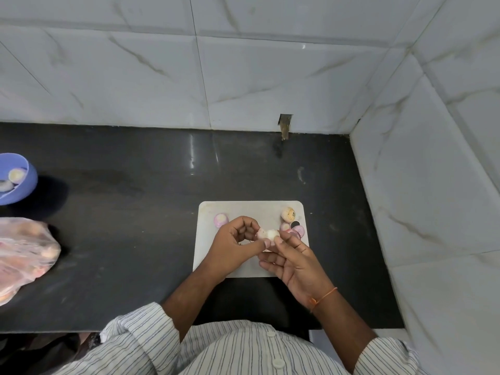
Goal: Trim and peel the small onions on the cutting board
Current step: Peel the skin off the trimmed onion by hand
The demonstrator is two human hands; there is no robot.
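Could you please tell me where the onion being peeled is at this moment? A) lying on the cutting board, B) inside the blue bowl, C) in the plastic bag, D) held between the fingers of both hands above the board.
D: the pale onion is pinched between the left hand and the right hand above the cutting board, well apart from the blue bowl and the plastic bag.

Black counter (135, 163), glossy, set in a corner of white marbled tile.
Directly on it: white cutting board (216, 255) near the front edge, right of centre; blue bowl (25, 185) at the far left edge, partly out of frame, a couple of pale onions inside; clear plastic bag (24, 253) of pinkish onions nearer than the bowl, also cut off at left. Bowl and bag well apart from the board.
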